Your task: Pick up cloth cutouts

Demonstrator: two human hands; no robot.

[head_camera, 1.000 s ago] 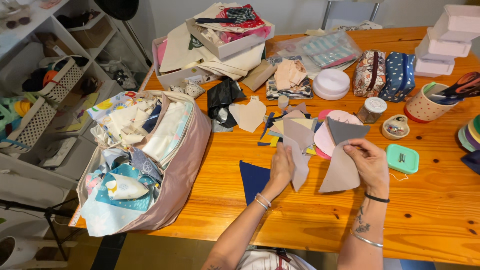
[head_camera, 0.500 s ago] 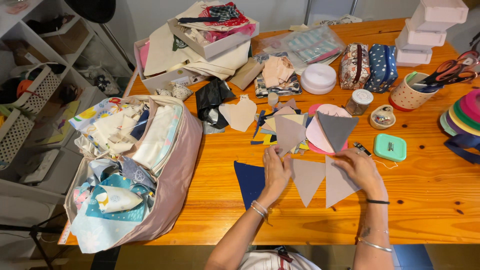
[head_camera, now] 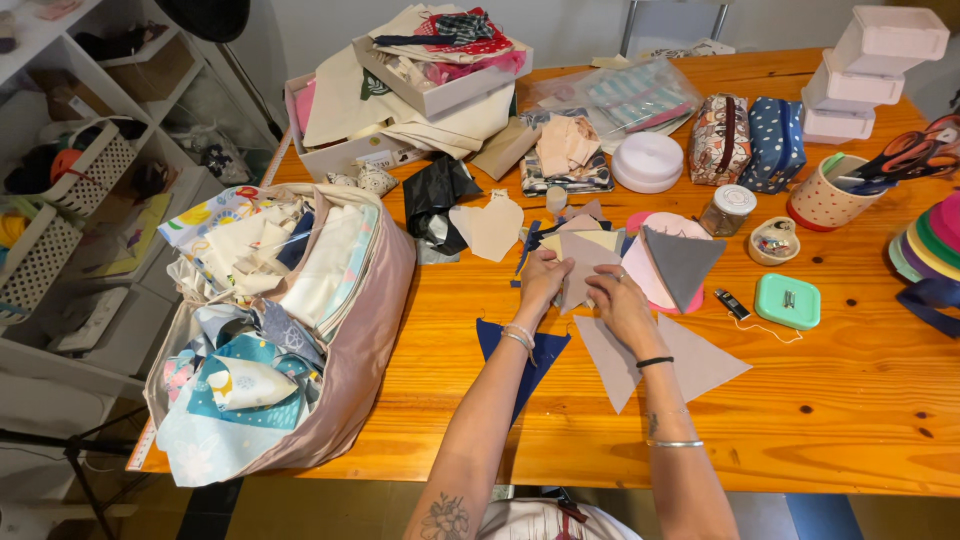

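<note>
— Where do we find the two hands?

— We see both near the middle of the orange wooden tabletop (head_camera: 850, 400), close together. The left hand (head_camera: 543, 276) and the right hand (head_camera: 620, 306) both rest on a pale beige fabric triangle (head_camera: 583, 262) that lies between them, just ahead of the knuckles.

— How are the fingers set?

— We read the left hand as curled, its fingertips pinching the triangle's left edge. The right hand lies flatter, fingers bent down onto the same piece; we cannot tell whether it pinches the cloth or only presses it.

— And what lies around that piece?

— Below the right wrist we see two larger beige triangles (head_camera: 690, 362) flat on the tabletop, partly covered by the forearm. Under the left wrist a navy triangle (head_camera: 540, 352) points toward the near edge. Just right of the hands a grey triangle (head_camera: 685, 262) lies over a pink round piece (head_camera: 650, 275). A cream heart-shaped cutout (head_camera: 490, 228) sits to the left of the held piece, near a black crumpled bag (head_camera: 435, 195).

— Anything farther off?

— We see a pink fabric bag full of cloth scraps (head_camera: 290, 320) well to the left, a mint green tin (head_camera: 787, 300) to the right, and a dotted cup with scissors (head_camera: 835, 195) beyond it.
</note>
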